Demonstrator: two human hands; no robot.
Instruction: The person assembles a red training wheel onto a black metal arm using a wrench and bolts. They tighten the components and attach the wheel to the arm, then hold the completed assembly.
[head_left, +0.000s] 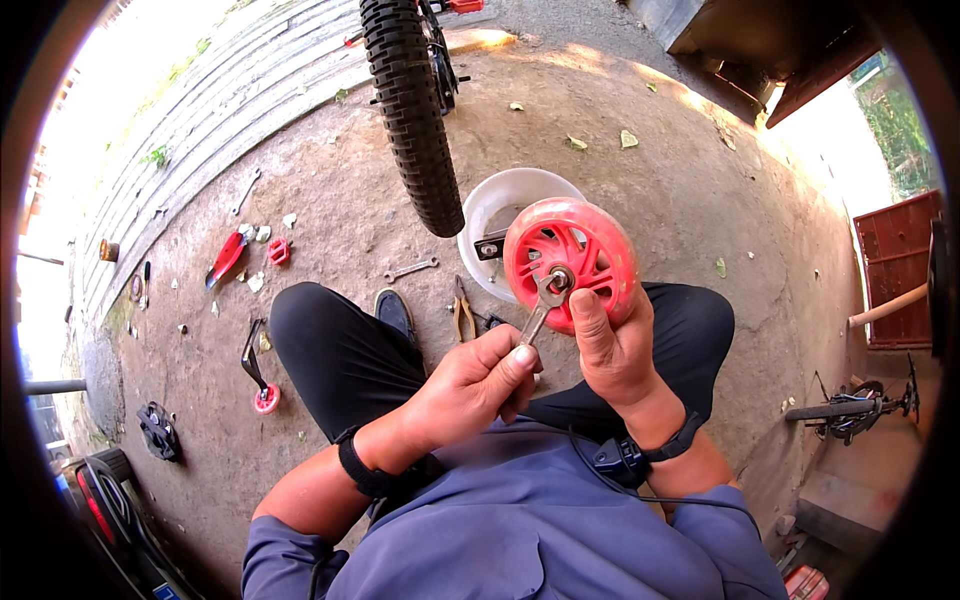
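My left hand (pixel 470 385) is closed around the handle of a metal wrench (pixel 539 318). The wrench's jaw sits on the nut at the hub of a red training wheel (pixel 601 228), which has spokes and a paler rim. Gripping that wheel by its lower right edge is my right hand (pixel 617 355), thumb on the near face. A black slotted bracket (pixel 490 247) sticks out from behind the wheel on its left. Behind it on the ground stands a white bucket (pixel 487 205), partly hidden by the wheel.
A knobby bicycle tyre (pixel 405 115) rises ahead. On the ground lie pliers (pixel 463 312), a wrench (pixel 411 269), another wrench (pixel 246 192), a red pedal (pixel 279 252), a red-and-black part (pixel 227 260) and a second small wheel (pixel 266 399) on a black arm. Another bicycle (pixel 858 410) is at right.
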